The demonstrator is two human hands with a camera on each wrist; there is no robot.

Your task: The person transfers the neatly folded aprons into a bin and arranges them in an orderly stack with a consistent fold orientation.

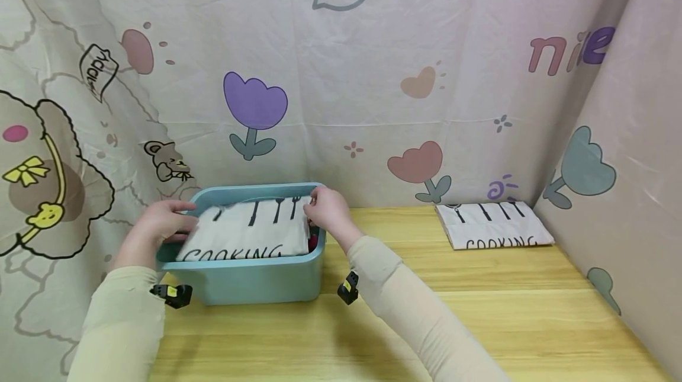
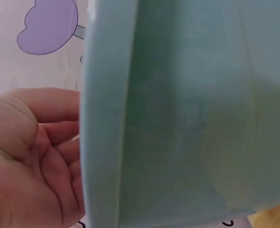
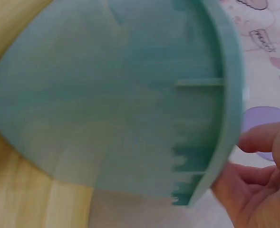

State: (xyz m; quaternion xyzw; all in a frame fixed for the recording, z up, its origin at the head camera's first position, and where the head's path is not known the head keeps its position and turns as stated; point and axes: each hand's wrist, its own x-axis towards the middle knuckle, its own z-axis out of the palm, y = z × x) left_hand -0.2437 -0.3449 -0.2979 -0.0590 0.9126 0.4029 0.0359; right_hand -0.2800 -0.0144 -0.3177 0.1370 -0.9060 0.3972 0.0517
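A folded white cloth [image 1: 247, 231] with black utensil prints and the word COOKING lies in the mouth of a light blue plastic bin [image 1: 256, 281]. My right hand [image 1: 329, 210] pinches the cloth's back right corner between thumb and fingers. At the cloth's left edge is my left hand [image 1: 162, 225], its thumb and fingers apart and reaching over the bin's left rim. In the left wrist view the bin wall [image 2: 178, 142] hides the fingertips of the left hand [image 2: 35, 156]. The right wrist view shows the right hand [image 3: 258, 175] beyond the bin rim [image 3: 232, 95].
A second folded cloth [image 1: 495, 225] with the same print lies at the back right of the wooden table [image 1: 426, 299]. Something dark red [image 1: 313, 242] shows inside the bin beside the cloth. Printed curtains [image 1: 341, 74] hang behind and at both sides.
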